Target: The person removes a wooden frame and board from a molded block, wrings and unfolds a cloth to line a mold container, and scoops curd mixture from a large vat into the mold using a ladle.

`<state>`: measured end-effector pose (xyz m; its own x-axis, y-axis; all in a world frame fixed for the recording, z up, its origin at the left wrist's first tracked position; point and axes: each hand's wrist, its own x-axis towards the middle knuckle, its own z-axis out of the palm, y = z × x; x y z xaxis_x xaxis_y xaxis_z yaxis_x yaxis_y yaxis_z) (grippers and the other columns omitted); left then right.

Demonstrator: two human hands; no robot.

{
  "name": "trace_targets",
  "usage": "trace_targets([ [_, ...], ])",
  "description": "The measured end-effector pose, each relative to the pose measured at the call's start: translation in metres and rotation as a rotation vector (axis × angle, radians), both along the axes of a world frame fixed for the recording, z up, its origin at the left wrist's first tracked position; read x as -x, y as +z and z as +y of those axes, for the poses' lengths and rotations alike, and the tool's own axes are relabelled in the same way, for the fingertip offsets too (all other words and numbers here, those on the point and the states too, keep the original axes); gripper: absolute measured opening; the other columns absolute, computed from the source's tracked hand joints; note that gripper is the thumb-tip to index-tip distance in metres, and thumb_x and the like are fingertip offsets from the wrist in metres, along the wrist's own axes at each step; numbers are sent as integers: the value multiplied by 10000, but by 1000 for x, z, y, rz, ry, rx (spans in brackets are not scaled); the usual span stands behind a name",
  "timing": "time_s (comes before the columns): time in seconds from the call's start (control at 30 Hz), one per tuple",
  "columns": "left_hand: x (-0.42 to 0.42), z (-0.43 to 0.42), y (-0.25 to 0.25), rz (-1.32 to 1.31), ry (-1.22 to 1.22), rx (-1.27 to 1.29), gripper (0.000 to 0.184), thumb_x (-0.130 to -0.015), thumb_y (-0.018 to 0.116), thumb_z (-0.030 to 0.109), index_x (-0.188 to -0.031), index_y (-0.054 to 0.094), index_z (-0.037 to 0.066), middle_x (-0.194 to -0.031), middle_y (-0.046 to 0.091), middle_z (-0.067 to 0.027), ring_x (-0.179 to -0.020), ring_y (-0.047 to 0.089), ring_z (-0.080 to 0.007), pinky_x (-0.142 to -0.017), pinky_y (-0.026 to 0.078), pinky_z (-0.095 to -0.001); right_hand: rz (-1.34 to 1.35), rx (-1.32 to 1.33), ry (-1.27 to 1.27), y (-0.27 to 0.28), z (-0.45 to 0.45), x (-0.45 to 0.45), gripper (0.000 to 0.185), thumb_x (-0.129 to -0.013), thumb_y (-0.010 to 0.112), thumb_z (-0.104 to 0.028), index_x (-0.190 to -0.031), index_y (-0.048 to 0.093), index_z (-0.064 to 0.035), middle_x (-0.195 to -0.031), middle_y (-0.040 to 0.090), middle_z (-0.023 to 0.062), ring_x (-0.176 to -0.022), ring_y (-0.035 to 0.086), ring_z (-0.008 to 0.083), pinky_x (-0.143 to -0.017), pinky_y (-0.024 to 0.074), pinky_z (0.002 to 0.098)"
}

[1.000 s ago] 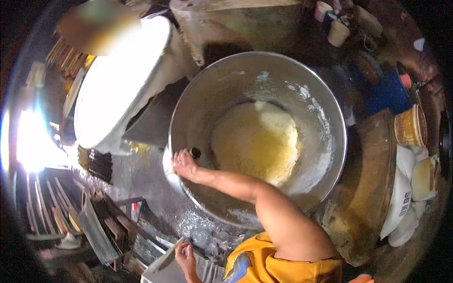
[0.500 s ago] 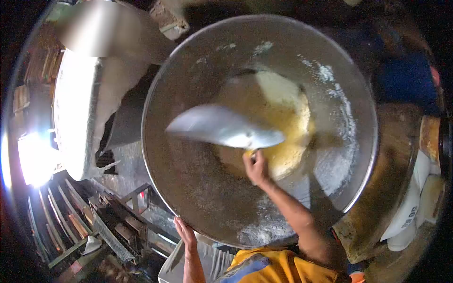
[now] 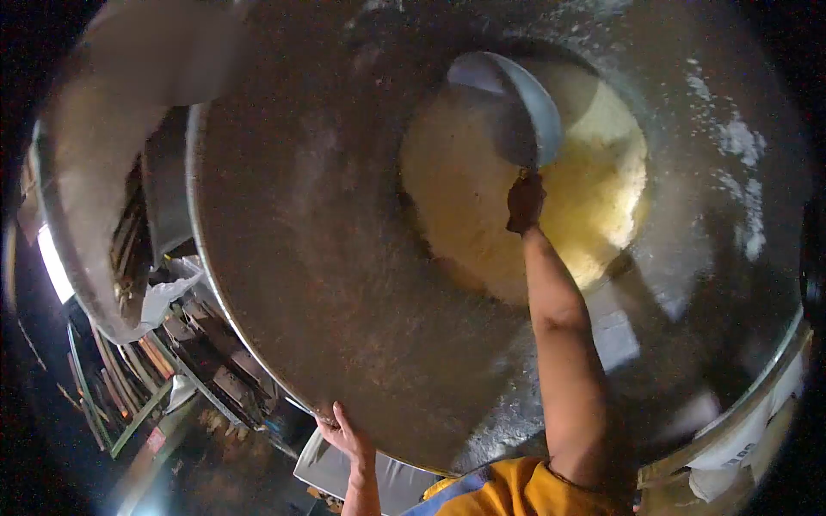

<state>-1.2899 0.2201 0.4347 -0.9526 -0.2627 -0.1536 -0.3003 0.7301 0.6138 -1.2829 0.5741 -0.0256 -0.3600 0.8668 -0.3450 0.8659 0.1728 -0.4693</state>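
Observation:
A big metal bowl fills most of the view, with pale yellow, flour-like material at its bottom. My right hand, deep inside the bowl, is closed round the handle of a curved metal scoop. The scoop is tilted, its lower side at the surface of the yellow material. At the near left, my left hand holds the bowl's rim, thumb on the inside. White powder clings to the right wall of the bowl.
Stacked wooden and metal strips lie at the lower left. A large pale container stands left of the bowl. White sacks are at the lower right. Beside my left hand is a grey covered surface.
My view has moved closer over the bowl. My right hand has gone from the left rim to the scoop and lowered it to the yellow material; my left hand has come onto the rim.

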Motion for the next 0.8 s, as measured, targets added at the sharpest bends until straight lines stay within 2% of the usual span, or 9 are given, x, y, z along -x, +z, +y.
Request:
trace_targets([
  [0.07,-1,-2,0,-39,20,-38,310,-921,552,162,-1185,473,21,-1068,554,-87,-901,544,-179,-778,469,-325,65,261,59,5,-9,0,263,-834,518,-163,-1053,569,-26,-931,622,231,-898,596,423,-758,483,484],
  [0.2,-3,-11,0,-99,95,-90,331,-920,542,144,-1217,440,41,-1075,545,-88,-896,549,-190,-783,490,-341,-15,426,429,-14,-27,-10,245,-808,531,-159,-1001,613,-31,-942,633,219,-914,604,408,-771,489,477],
  [0.33,-3,-13,2,-82,46,-20,282,-920,537,125,-1169,466,13,-1039,551,-81,-878,544,-175,-778,478,-320,26,891,368,16,-37,-39,255,-756,549,-155,-951,645,-22,-917,641,212,-899,611,391,-775,495,463],
  [0.4,-1,-2,3,-48,12,55,251,-915,545,111,-1132,490,-3,-1015,559,-77,-867,541,-167,-769,469,-306,12,688,824,-52,-62,-99,267,-717,563,-143,-930,652,-12,-923,644,209,-896,617,370,-770,498,445],
  [0.43,1,4,3,-34,-8,87,239,-911,553,105,-1114,503,-10,-1003,564,-75,-862,540,-164,-765,465,-301,-109,398,1238,-69,-68,-119,260,-701,569,-135,-909,658,-7,-927,645,212,-894,621,358,-762,500,433],
  [0.57,2,-1,5,-76,22,46,308,-878,572,60,-1159,490,-33,-1020,566,-83,-900,534,-161,-807,436,-291,-225,827,888,37,-62,-149,306,-688,610,-130,-949,621,28,-889,643,223,-840,630,353,-738,503,404],
  [0.63,2,-1,8,-88,-12,77,303,-871,576,45,-1150,491,-38,-1018,574,-90,-919,538,-164,-823,435,-293,-185,781,687,93,-63,-173,407,-712,608,-103,-1085,537,42,-807,636,207,-746,633,334,-694,500,412],
  [0.77,7,8,13,-83,39,-38,273,-824,639,67,-1059,523,-12,-979,599,-96,-886,561,-161,-790,453,-302,-480,1069,610,210,-43,-200,372,-723,625,-97,-1063,535,24,-800,620,155,-741,609,269,-641,499,435],
  [0.8,4,6,14,-100,96,-99,260,-815,647,69,-1035,531,-5,-964,598,-96,-871,562,-155,-775,456,-300,-580,1128,503,213,-49,-221,398,-726,657,-138,-1071,536,20,-884,621,171,-781,611,255,-623,502,421],
])
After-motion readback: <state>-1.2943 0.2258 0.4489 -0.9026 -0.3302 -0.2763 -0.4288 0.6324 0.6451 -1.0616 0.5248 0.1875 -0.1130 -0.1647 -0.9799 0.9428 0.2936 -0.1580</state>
